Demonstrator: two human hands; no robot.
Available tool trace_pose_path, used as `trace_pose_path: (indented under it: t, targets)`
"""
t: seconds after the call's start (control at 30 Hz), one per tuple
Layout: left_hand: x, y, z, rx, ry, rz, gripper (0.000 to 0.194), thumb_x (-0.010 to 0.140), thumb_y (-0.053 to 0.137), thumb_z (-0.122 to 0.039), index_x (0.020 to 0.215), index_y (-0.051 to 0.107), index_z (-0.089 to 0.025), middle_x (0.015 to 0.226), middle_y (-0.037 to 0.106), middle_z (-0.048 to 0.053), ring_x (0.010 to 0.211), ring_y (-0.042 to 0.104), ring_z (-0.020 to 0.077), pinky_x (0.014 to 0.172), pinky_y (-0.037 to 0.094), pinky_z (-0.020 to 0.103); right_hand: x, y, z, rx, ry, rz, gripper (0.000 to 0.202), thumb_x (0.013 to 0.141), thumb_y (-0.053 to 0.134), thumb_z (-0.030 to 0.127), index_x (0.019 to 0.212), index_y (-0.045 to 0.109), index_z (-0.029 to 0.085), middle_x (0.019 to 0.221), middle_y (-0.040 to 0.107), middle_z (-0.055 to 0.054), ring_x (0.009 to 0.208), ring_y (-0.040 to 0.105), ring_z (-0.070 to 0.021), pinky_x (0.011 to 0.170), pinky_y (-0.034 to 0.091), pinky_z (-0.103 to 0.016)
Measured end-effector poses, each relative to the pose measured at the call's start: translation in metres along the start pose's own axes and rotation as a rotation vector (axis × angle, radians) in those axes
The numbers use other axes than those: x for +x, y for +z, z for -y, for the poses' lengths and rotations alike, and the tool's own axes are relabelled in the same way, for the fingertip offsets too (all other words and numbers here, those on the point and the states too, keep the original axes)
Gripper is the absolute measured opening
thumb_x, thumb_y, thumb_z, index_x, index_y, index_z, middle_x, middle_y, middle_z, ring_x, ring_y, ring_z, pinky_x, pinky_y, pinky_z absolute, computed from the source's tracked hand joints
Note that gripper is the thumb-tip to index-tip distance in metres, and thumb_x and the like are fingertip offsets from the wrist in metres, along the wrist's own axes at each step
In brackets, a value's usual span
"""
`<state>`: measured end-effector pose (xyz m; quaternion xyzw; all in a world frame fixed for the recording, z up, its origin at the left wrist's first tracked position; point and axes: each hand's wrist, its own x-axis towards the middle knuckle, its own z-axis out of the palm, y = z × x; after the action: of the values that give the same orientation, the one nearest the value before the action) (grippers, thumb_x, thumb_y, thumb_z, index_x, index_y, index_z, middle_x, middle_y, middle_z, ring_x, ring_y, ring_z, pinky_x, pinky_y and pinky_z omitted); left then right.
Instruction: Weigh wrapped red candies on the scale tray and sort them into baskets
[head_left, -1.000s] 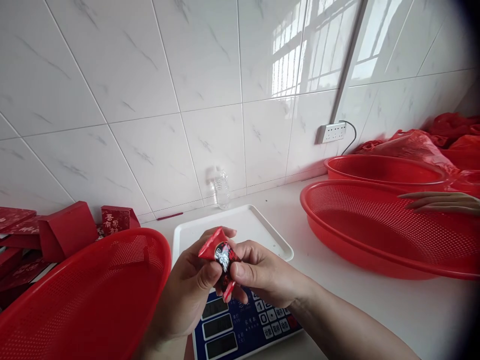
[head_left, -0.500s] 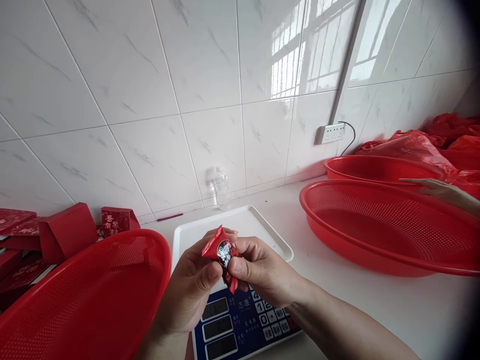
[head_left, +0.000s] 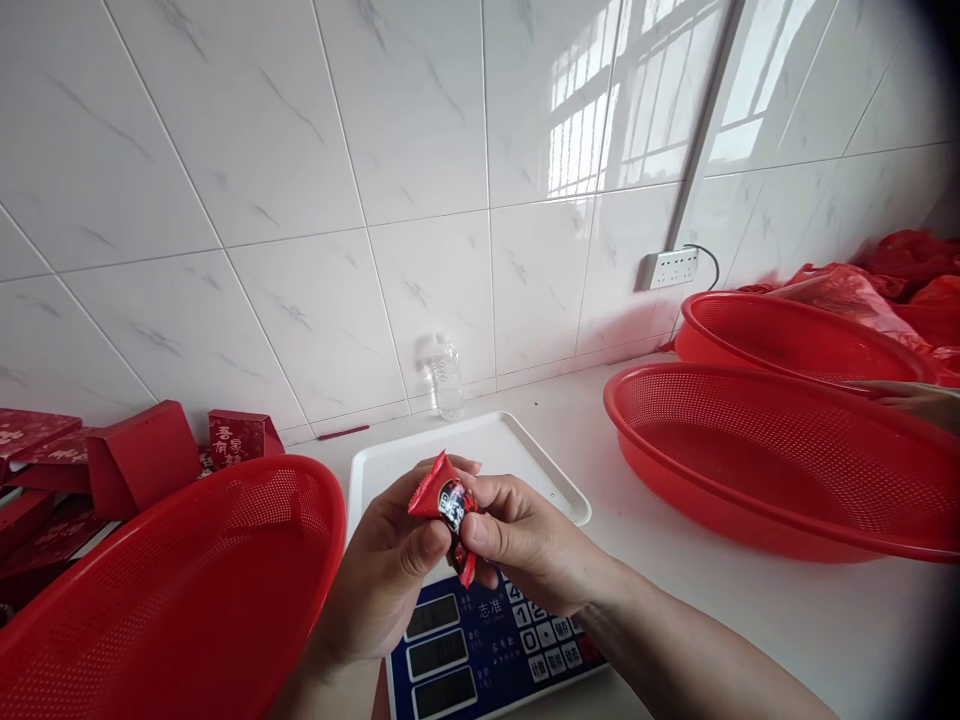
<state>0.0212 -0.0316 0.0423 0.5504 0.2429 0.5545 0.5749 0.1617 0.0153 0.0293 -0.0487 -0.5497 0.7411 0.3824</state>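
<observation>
A small red wrapped candy (head_left: 452, 503) with a black and white printed label is held between both hands. My left hand (head_left: 390, 560) grips it from the left, thumb in front. From the right, my right hand (head_left: 532, 540) pinches the same candy with thumb and fingers. Both hands are above a digital scale with a blue keypad panel (head_left: 487, 670) and a white weighing tray (head_left: 517, 440). The hands hide part of the tray and some keys.
On the left stand a red perforated basket (head_left: 330, 500) and several red boxes (head_left: 142, 450). A clear plastic bottle (head_left: 448, 380) stands by the tiled wall. To the right are two red baskets (head_left: 622, 430), another person's hand (head_left: 922, 400) and red plastic bags (head_left: 847, 295).
The candy is turned slightly in my hands. At the right, the far basket has shifted right and tilted, with the other person's hand lower and farther right. The view has moved slightly.
</observation>
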Motion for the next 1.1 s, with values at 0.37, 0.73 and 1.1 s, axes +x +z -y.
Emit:
trace_pose_path:
  t: [0.37, 0.73, 1.1]
  targets:
    - [0.006, -0.008, -0.002, -0.060, -0.068, -0.358, 0.036, 0.088, 0.071, -0.042, 0.121, 0.072, -0.028, 0.092, 0.072, 0.003, 0.090, 0.066, 0.0196, 0.081, 0.053, 0.032, 0.003, -0.026, 0.022, -0.484, -0.177, -0.356, 0.050, 0.081, 0.071, 0.062, 0.110, 0.066, 0.021, 0.099, 0.065, -0.005, 0.089, 0.060, -0.0167, 0.073, 0.050, -0.030]
    - [0.010, 0.000, 0.008, 0.325, -0.081, -0.310, 0.039, 0.089, 0.067, -0.049, 0.118, 0.066, -0.024, 0.093, 0.071, 0.004, 0.087, 0.065, 0.0181, 0.079, 0.049, 0.031, 0.006, -0.024, 0.012, -0.339, -0.212, -0.313, 0.032, 0.082, 0.078, 0.041, 0.070, 0.057, 0.020, 0.068, 0.064, 0.003, 0.064, 0.062, -0.0119, 0.063, 0.051, -0.029]
    - [0.009, 0.006, 0.010, 0.536, 0.037, -0.358, 0.028, 0.086, 0.071, -0.045, 0.101, 0.072, -0.022, 0.093, 0.076, 0.006, 0.079, 0.068, 0.0189, 0.073, 0.054, 0.030, 0.009, -0.025, 0.014, -0.350, -0.218, -0.385, 0.036, 0.078, 0.078, 0.052, 0.070, 0.064, 0.020, 0.064, 0.065, 0.002, 0.059, 0.058, -0.0116, 0.060, 0.050, -0.028]
